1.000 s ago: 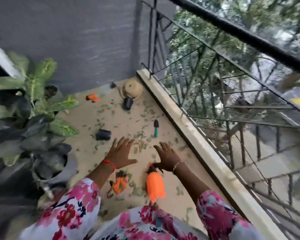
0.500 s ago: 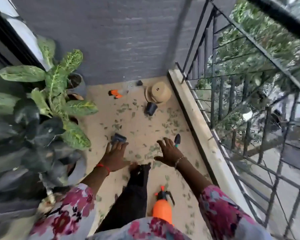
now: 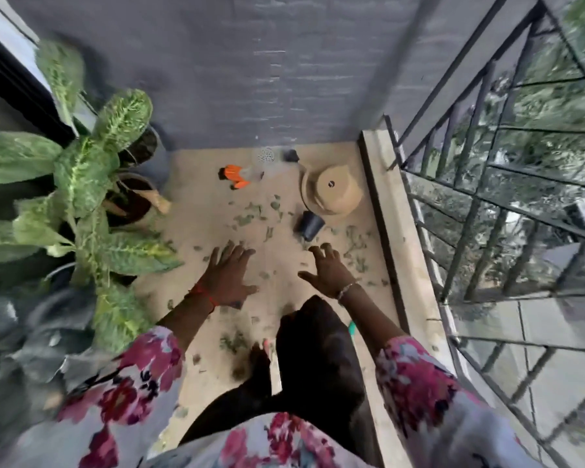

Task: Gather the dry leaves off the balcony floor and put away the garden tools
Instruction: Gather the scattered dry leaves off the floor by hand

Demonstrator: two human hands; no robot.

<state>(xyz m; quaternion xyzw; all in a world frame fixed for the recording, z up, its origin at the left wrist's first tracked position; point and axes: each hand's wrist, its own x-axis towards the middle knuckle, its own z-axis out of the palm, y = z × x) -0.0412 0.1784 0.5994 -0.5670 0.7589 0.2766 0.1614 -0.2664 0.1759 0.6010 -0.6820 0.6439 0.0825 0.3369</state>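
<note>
Dozens of dry leaves (image 3: 250,214) lay scattered just past the fingertips, with more right of the right hand (image 3: 328,271). The left hand (image 3: 227,278) had its fingers spread flat; the right's were spread, slightly clawed, holding nothing. Feather-light and brittle, I'd say: rake them under flat palms, scoop from beneath, don't pinch.

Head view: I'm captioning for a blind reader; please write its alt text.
A person's left hand and right hand, fingers spread and empty, reach over dry leaves scattered on a balcony floor. Ahead lie a tipped black pot, an upturned tan pot and an orange tool; leafy plants stand left, a railing right.
</note>
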